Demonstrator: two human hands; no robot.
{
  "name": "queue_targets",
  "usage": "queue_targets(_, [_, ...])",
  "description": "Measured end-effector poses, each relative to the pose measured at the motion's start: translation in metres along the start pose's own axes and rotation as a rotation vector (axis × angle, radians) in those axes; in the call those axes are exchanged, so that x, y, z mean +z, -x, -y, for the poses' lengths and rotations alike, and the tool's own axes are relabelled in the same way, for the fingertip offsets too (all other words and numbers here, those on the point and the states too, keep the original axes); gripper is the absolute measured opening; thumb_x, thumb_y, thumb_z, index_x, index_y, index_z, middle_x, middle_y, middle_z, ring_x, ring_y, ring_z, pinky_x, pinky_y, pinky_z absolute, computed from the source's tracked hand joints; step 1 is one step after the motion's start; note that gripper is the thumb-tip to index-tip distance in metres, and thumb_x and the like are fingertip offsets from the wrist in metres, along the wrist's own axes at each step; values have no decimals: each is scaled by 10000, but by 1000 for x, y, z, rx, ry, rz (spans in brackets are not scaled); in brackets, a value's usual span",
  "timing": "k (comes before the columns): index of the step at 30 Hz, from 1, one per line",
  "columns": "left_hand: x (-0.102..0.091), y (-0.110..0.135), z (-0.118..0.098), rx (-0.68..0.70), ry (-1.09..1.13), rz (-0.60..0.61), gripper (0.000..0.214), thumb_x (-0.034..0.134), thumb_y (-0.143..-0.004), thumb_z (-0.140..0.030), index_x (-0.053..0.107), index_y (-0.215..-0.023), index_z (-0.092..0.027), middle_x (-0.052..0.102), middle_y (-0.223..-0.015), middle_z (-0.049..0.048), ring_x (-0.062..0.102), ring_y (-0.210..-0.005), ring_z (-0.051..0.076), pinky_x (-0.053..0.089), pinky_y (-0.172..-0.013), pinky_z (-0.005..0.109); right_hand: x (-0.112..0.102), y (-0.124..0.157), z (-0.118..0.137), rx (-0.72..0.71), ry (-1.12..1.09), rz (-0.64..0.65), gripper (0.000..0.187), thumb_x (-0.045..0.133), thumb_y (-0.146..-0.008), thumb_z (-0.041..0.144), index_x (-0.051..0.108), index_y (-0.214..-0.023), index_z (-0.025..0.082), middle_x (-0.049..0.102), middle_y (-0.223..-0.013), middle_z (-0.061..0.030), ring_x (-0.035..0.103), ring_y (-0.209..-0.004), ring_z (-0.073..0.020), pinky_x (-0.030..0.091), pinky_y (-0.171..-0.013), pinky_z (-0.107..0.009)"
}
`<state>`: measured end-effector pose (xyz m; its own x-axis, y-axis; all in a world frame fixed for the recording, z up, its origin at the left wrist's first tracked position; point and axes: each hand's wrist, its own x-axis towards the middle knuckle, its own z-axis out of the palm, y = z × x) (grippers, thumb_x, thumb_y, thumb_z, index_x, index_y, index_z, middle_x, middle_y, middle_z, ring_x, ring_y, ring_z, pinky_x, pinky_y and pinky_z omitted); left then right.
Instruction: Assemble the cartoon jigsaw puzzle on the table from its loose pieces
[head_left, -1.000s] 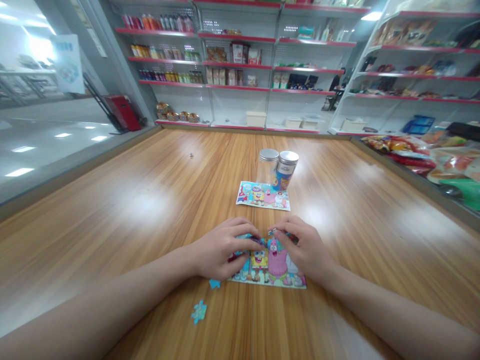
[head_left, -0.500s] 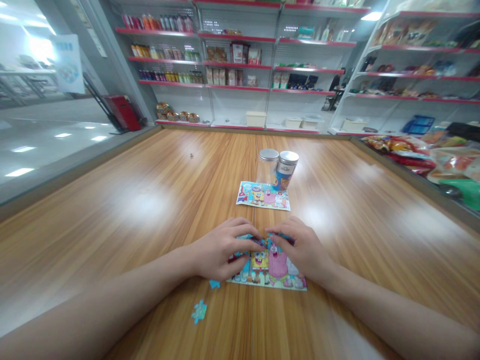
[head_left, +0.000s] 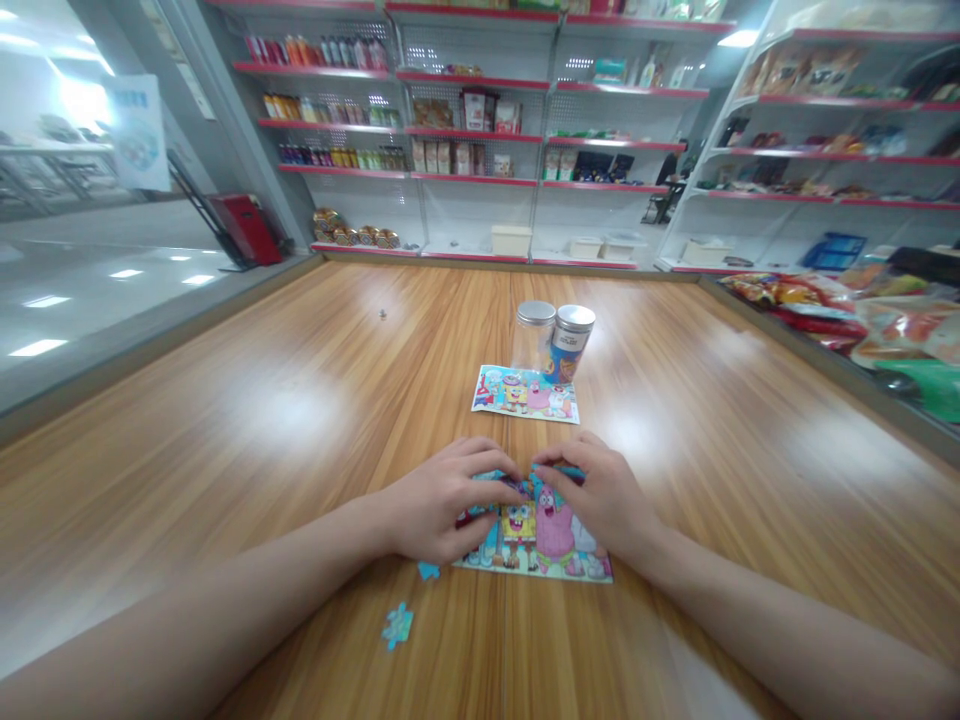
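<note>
A cartoon jigsaw puzzle (head_left: 537, 540) lies on the wooden table, partly assembled, with its top edge covered by my hands. My left hand (head_left: 450, 500) rests on its left and upper part, and my right hand (head_left: 596, 495) rests on its upper right. The fingertips of both hands meet near the top middle, hiding whatever lies beneath them. A small blue puzzle piece (head_left: 429, 570) lies just left of the puzzle's lower corner, and a larger one (head_left: 397, 626) lies nearer me.
Farther up the table lie a printed picture sheet (head_left: 525, 394), a clear lidded jar (head_left: 534, 338) and a printed lidded canister (head_left: 570, 345). A tiny metal object (head_left: 382, 314) sits far left. Snack bags (head_left: 892, 330) lie beyond the right table edge; red-trimmed shelves (head_left: 472, 130) stand behind.
My right hand has come down from the puzzle's top edge and now lies farther over the puzzle. The two hands stay close together, and the loose pieces have not moved.
</note>
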<state>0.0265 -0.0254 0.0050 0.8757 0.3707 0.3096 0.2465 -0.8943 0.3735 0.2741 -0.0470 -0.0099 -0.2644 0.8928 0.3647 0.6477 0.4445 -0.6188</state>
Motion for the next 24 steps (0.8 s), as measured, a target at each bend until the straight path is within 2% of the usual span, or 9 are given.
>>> queue_targets(12, [1, 0, 1, 3, -5, 0, 456, 564, -849, -139, 634, -1289, -235, 612, -1267, 112, 540, -1172, 282, 451, -1053, 485, 0, -1, -2, -122, 23, 12, 108, 671, -917, 162, 760, -937, 220, 716, -928, -49, 611, -949, -226, 502, -855, -382])
queue_targets(17, [2, -1, 1, 28, 6, -13, 439, 563, -846, -145, 638, -1273, -222, 613, -1263, 116, 549, -1152, 280, 459, -1039, 484, -2, 1, 2, -165, -22, -42, 221, 577, -924, 75, 730, -1000, 216, 719, -959, -49, 614, -963, -221, 504, -869, -384])
queue_targets(24, [2, 0, 0, 12, 34, -27, 415, 571, -834, -123, 661, -1230, -209, 619, -1242, 112, 555, -1134, 271, 463, -1030, 470, -2, 5, 3, -226, -19, -8, 300, 540, -845, -21, 701, -968, 200, 709, -873, -43, 587, -893, -219, 499, -759, -337])
